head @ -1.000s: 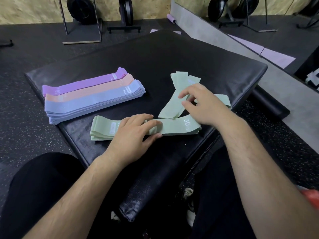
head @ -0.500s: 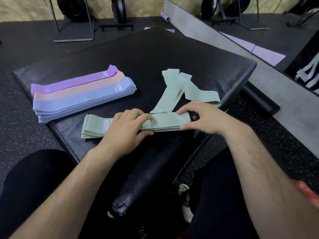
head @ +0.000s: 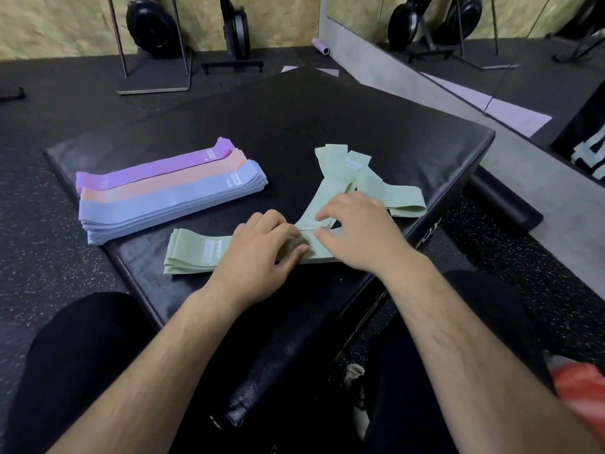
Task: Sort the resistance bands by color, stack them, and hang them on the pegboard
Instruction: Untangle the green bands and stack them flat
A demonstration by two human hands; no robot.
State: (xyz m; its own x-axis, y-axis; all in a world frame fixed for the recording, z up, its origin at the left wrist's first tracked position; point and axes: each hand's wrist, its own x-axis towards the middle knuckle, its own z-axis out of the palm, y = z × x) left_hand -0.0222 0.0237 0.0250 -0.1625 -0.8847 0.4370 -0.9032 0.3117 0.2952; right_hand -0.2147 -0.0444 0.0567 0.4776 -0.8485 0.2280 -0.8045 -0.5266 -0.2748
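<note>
On the black padded box (head: 327,119), a stack of green bands (head: 196,253) lies near the front edge. My left hand (head: 258,253) presses down on its middle with fingers laid over it. My right hand (head: 357,234) sits just right of the left, with thumb and fingertips pinching the near end of a loose green band (head: 327,191) that runs diagonally away. Further loose green bands (head: 402,198) lie crossed behind it. To the left lie overlapping stacks of purple bands (head: 147,172), orange bands (head: 157,186) and blue bands (head: 170,204).
The box stands on black rubber flooring; my knees frame its near corner. Weight plates on metal stands (head: 154,27) line the back wall, with a mirror (head: 458,34) at the right. No pegboard is in view.
My right hand has slid left from the right end of the green stack to the loose band's near end, close to my left fingertips. The left hand stays on the stack.
</note>
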